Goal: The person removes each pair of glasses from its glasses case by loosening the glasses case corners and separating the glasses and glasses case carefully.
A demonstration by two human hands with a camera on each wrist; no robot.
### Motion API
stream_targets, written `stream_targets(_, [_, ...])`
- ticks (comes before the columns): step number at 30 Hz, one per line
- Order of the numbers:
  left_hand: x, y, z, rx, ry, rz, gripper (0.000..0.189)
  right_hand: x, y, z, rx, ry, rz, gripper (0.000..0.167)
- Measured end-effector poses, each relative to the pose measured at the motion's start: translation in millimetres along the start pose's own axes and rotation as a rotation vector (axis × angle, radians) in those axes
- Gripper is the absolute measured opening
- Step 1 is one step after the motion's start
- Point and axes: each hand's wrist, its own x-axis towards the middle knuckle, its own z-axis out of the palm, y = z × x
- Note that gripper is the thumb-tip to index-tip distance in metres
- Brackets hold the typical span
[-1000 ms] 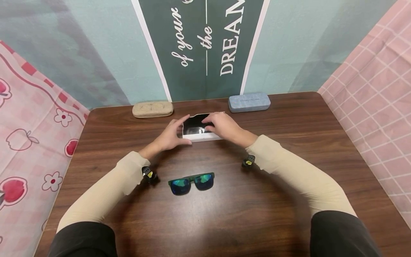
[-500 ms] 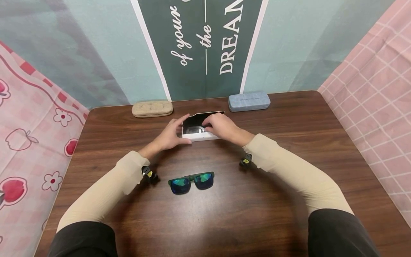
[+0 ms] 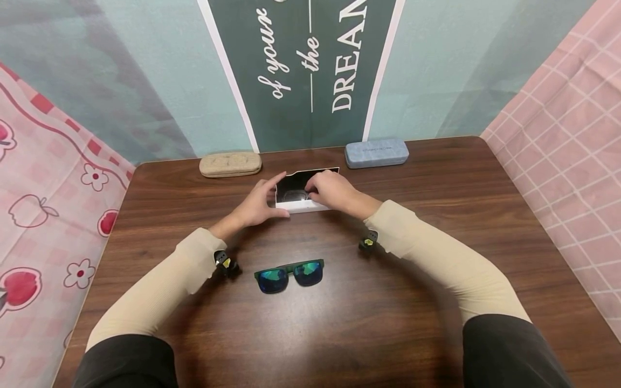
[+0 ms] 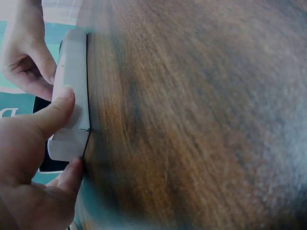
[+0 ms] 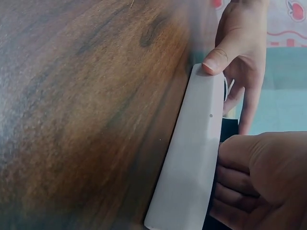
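Head view: the white box [image 3: 306, 206], the landmark for all positions here, lies on the wooden table [image 3: 388, 328] toward its far edge, its black interior exposed. The left hand [image 3: 256, 207] grips the box's left end, thumb on the near wall and fingers spread away from it toward the far side. The right hand [image 3: 335, 189] reaches into the box's right half with fingers curled; whether they pinch anything cannot be told, since the fingertips are partly hidden. Inside the box, left of these fingertips, a rimmed clear lens [image 3: 294, 196] is visible. Sunglasses [image 3: 308, 274] with blue-green lenses lie on the near side of the box, well apart from it. Beyond the box stand two closed cases: beige [image 3: 230, 165] to its left, blue [image 3: 377, 153] to its right. The right wrist view shows the left thumb pressed on the box's end.
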Motion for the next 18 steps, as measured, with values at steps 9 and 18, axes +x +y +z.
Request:
stream_targets(9, [-1.3, -0.5, 0.4, 0.002, 0.009, 0.009, 0.102, 0.7, -5.9, -1.9, -0.03, 0.002, 0.021, 0.012])
stream_targets(18, [-1.8, -0.6, 1.6, -0.004, 0.009, 0.016, 0.1, 5.8, -7.9, -1.8, -0.05, -0.005, 0.073, 0.011])
